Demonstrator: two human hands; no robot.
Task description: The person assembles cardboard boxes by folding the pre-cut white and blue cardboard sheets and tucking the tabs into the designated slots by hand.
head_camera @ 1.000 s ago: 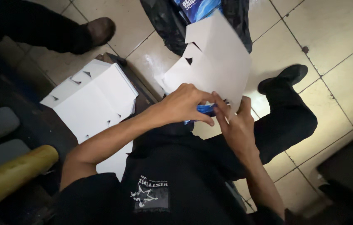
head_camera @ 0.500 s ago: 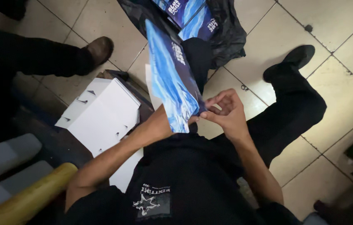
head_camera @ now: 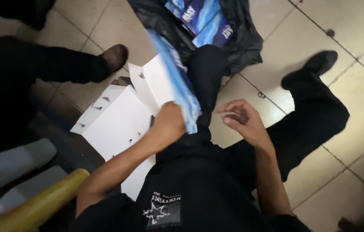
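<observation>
Blue printed carton blank now in my left hand alone, gripped at its lower edge, tilted over my lap, white inner flap facing left; half a second ago both hands pinched it, so the right hand has let go and hangs open, fingers loosely curled, just beside; stack of white die-cut blanks left of my knee, flat matte card; glossy blue cartons in black plastic bag ahead, count unclear through blur; yellow roll lower left; tiled floor.
</observation>
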